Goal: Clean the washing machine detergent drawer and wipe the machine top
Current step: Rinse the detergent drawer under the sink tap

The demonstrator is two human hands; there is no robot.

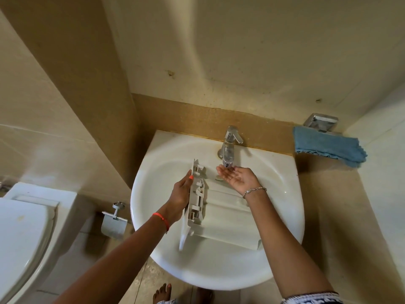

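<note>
Detergent drawer (221, 207) lies in sink (282, 216) basin. Left hand (180, 194) clasps its front panel, prob. steadying for rinse. Right hand (237, 177) spread, cupped under tap (229, 148), likely catching water.

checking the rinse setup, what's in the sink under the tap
The detergent drawer sits in the sink, held at its front panel by the left hand. The right hand is cupped under the tap. The drawer's compartments face away, unseen.
</note>
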